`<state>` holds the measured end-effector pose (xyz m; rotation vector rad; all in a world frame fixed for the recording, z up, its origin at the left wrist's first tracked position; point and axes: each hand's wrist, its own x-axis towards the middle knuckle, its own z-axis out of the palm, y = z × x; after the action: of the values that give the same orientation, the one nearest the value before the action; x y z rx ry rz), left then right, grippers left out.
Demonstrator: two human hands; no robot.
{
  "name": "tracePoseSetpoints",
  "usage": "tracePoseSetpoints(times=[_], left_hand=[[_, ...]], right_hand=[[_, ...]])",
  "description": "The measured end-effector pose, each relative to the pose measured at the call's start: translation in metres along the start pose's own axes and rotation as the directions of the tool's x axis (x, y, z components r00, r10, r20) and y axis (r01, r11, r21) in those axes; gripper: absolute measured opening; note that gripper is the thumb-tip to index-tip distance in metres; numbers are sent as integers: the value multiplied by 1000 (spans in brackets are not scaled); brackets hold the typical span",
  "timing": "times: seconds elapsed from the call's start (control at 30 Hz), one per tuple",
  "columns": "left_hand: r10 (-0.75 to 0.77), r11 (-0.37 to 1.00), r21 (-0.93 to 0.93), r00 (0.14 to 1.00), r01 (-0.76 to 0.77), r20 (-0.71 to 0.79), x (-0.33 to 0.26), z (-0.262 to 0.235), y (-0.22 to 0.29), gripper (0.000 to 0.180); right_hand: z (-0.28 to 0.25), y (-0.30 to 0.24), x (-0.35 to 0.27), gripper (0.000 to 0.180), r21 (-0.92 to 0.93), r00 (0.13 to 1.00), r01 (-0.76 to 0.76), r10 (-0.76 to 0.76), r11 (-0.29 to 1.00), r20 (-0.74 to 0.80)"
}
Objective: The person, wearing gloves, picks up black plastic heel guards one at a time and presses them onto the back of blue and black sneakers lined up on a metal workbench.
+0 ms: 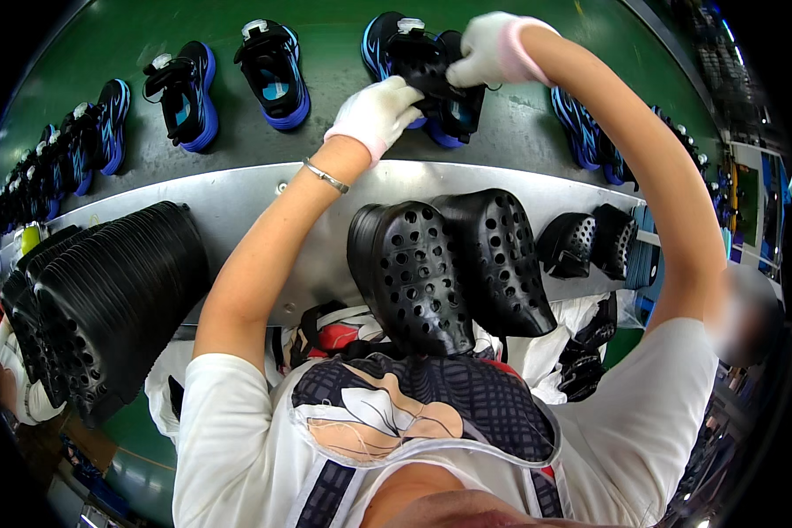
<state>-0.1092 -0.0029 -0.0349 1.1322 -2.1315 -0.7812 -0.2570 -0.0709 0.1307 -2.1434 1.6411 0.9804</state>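
Observation:
My left hand [374,116], in a white glove with a pink cuff, has its fingers closed on the near end of a black perforated plastic insert [421,70]. My right hand [495,55], gloved the same way, is closed with fingertips at the insert's right edge. The insert lies over a pair of black shoes with blue soles, a left shoe [378,40] and a right shoe [453,123]. My gloves and the insert hide much of both shoes, so I cannot tell whether it sits inside one.
Two nested stacks of black perforated inserts [422,282] stand before me. More lie in a long stack [123,299] at left, and smaller ones [572,246] at right. A metal ledge [255,198] borders the green belt [185,26], where more shoes [273,75] stand in rows.

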Motion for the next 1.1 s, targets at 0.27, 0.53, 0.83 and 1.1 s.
tracePoseSetpoints(times=[0.27, 0.53, 0.83, 1.1], left_hand=[[-60, 997, 44, 998, 59, 22, -2, -3, -5, 22], [-69, 998, 3, 998, 69, -1, -7, -3, -10, 24], [119, 983, 152, 983, -98, -136, -14, -13, -4, 20], [55, 988, 149, 983, -29, -173, -23, -10, -15, 20]], right_hand=[[15, -32, 11, 45, 27, 992, -6, 10, 1000, -128], [0, -17, -16, 54, 28, 995, 88, -89, 996, 40], [-28, -34, 12, 41, -177, 998, 2, 10, 984, 67], [14, -80, 35, 28, -86, 984, -45, 29, 995, -177]])
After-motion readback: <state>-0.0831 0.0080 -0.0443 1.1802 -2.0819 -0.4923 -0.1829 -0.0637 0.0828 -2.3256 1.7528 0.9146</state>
